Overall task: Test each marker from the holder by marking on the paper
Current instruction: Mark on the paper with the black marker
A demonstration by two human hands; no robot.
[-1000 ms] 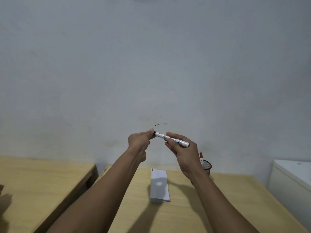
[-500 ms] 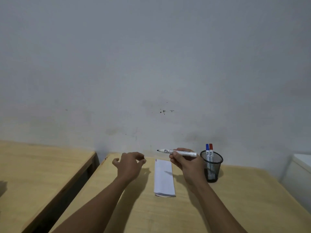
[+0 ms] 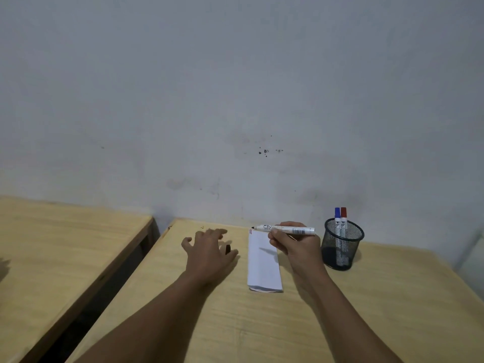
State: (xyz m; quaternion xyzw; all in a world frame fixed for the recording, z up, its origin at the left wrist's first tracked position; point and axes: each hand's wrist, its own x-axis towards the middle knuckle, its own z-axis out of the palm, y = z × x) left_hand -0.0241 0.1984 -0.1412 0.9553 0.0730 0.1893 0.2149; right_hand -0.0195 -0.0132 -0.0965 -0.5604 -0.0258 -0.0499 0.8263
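Observation:
My right hand (image 3: 293,243) holds an uncapped white marker (image 3: 285,229) level over the far end of the folded white paper (image 3: 263,265), black tip pointing left. Small red marks sit at the paper's far left corner. My left hand (image 3: 209,251) hovers palm down, fingers spread, left of the paper. A small black cap (image 3: 228,249) lies on the table right beside its thumb. The black mesh holder (image 3: 343,243) stands right of my right hand with a blue-capped marker (image 3: 337,221) and a red-capped marker (image 3: 343,220) in it.
The wooden table (image 3: 288,323) meets a grey wall at the back. A second wooden table (image 3: 52,252) stands to the left across a dark gap. A white object (image 3: 471,258) sits at the right edge.
Both hands came down from in front of the wall to the table. The cap was pulled off; my left hand let it go onto the table. The marker now hovers over the paper.

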